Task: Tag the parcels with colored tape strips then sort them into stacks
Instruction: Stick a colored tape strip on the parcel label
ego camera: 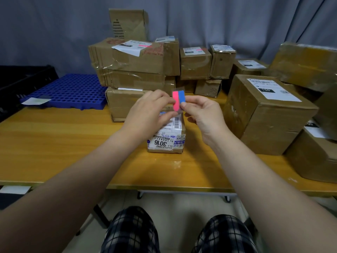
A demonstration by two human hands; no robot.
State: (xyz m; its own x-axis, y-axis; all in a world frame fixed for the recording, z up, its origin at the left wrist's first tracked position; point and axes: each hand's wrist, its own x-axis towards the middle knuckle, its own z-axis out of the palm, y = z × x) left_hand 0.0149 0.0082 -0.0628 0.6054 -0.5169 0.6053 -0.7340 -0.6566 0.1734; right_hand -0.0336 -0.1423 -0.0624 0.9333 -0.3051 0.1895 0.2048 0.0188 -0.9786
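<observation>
Both hands are raised just above the small parcel: the left hand [151, 110] pinches the lower part of a pink strip [176, 100] with its fingertips, while the right hand [202, 114] pinches the bottom of the blue strip [181, 96] beside it, the two strips seemingly on one grey backing. Below them spreads the wooden table [54, 143], smooth and lightly glossy, with a blue perforated plastic panel [69, 90] at its far left. Brown corrugated cartons crowd the back and right; the big carton [264, 115] at the right looks stiff, boxy and probably heavy enough to want both hands on opposite faces, and the stack behind [131, 66] is dented and wrapped in clear, shiny packing tape that could be slick to hold. The small parcel [166, 137] lies near the table's front edge, directly under the hands, its top covered by a printed white label; it appears light, slightly crushed, and easy to lift with one hand across its long sides. The strips themselves are thin, limp and likely sticky, best held by a free end so they do not curl or fold onto themselves.
</observation>
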